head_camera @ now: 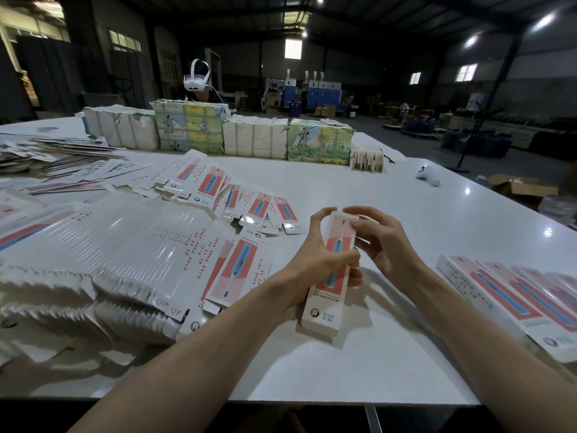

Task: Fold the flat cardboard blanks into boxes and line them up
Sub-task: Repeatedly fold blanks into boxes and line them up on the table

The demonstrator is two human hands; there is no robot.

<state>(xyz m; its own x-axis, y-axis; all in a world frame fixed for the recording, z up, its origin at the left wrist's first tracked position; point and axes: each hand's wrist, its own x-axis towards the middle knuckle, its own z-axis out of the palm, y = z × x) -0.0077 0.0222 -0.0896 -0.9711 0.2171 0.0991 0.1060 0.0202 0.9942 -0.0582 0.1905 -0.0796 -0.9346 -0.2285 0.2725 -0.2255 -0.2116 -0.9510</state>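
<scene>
One wide-angle view, worn on the person's head, faces forward and down over the glossy white bench (406, 214), whose near edge runs close below at 6 o'clock. The left grip (324, 264) and right grip (387, 242), holding a slim pink-and-white cardboard box (324, 304), sit near the lens at centre. The dim hall (359, 57) recedes towards 12 o'clock.

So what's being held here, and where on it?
A folded box: the left hand grips its middle, and the right hand pinches its far end.
</scene>
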